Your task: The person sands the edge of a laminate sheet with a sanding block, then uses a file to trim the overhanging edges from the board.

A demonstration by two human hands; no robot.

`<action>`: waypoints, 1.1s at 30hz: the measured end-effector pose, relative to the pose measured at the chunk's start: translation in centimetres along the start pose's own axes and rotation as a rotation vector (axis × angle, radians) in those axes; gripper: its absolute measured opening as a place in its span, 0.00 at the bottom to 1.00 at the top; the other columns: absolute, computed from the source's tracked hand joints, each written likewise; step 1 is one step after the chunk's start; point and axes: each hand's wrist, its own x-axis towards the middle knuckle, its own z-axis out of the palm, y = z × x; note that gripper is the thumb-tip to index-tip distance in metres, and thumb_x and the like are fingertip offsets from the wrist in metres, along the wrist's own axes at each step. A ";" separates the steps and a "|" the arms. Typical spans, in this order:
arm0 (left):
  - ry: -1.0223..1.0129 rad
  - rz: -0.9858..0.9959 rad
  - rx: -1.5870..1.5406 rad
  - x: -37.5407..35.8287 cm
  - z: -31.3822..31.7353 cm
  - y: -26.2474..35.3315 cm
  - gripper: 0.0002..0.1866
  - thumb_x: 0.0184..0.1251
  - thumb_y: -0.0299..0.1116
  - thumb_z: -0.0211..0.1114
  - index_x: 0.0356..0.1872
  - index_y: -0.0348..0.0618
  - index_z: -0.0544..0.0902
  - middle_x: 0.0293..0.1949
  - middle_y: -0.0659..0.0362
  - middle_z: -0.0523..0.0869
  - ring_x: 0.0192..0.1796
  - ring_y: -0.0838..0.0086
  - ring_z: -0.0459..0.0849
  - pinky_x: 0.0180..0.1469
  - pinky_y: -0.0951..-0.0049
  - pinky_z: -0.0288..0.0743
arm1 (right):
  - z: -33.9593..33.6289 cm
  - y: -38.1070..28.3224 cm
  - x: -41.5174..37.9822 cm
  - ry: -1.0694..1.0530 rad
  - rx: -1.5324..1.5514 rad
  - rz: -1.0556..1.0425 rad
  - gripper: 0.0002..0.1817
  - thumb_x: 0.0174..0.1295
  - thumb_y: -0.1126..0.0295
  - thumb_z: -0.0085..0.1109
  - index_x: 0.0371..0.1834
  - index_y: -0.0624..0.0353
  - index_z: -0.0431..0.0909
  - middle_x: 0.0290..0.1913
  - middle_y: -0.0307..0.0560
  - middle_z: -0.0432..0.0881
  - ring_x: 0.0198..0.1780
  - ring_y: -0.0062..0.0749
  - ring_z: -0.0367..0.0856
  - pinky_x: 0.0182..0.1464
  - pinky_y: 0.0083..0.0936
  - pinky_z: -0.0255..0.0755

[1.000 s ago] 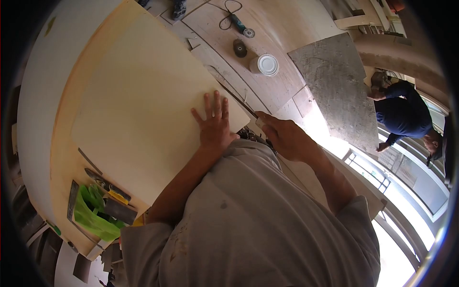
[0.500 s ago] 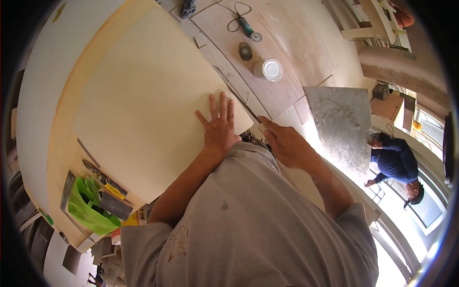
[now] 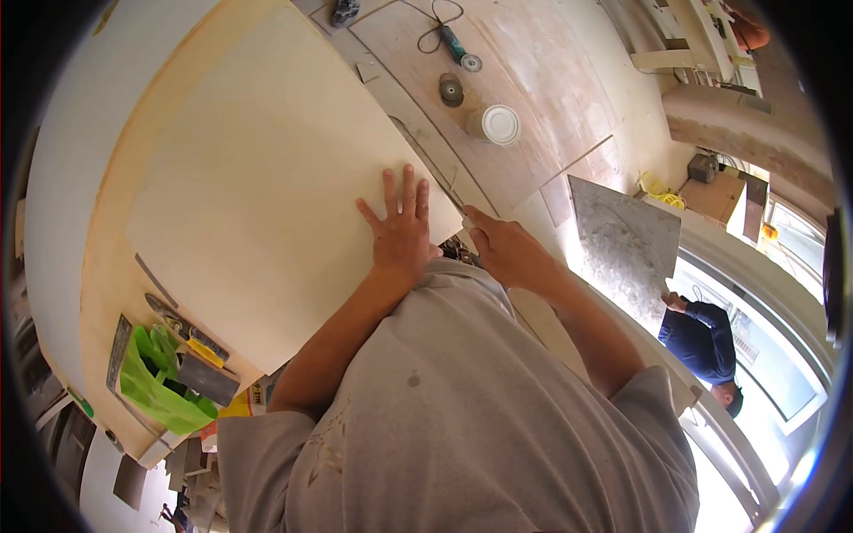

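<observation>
A large cream board (image 3: 258, 178) lies flat in front of me. My left hand (image 3: 404, 233) presses on it near the edge closest to me, palm down with the fingers spread. At the board's right corner, my right hand (image 3: 508, 249) is closed round the light-coloured handle of a thin tool (image 3: 450, 201). The tool's narrow, dark blade runs along the board's right edge. My right fingers hide most of the handle.
On the floor are an angle grinder (image 3: 455, 46), a dark disc (image 3: 451, 90) and a white tub (image 3: 498, 125). A co-worker (image 3: 700, 342) at the right holds a grey sheet (image 3: 625, 235). A green bag (image 3: 155, 382) and scrapers (image 3: 207, 379) lie at lower left.
My right hand and the tool have moved slightly left and up the picture, towards the board. The co-worker and the grey sheet have shifted, and the sheet is turned. My left hand stays on the board.
</observation>
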 end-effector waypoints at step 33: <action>-0.036 -0.029 0.036 0.1 0.2 0.2 0.67 0.40 0.63 0.79 0.79 0.45 0.52 0.82 0.49 0.42 0.82 0.44 0.39 0.65 0.16 0.50 | 1.0 2.6 -3.2 -0.007 0.033 0.036 0.25 0.74 0.65 0.40 0.72 0.62 0.66 0.47 0.73 0.83 0.52 0.67 0.81 0.59 0.51 0.71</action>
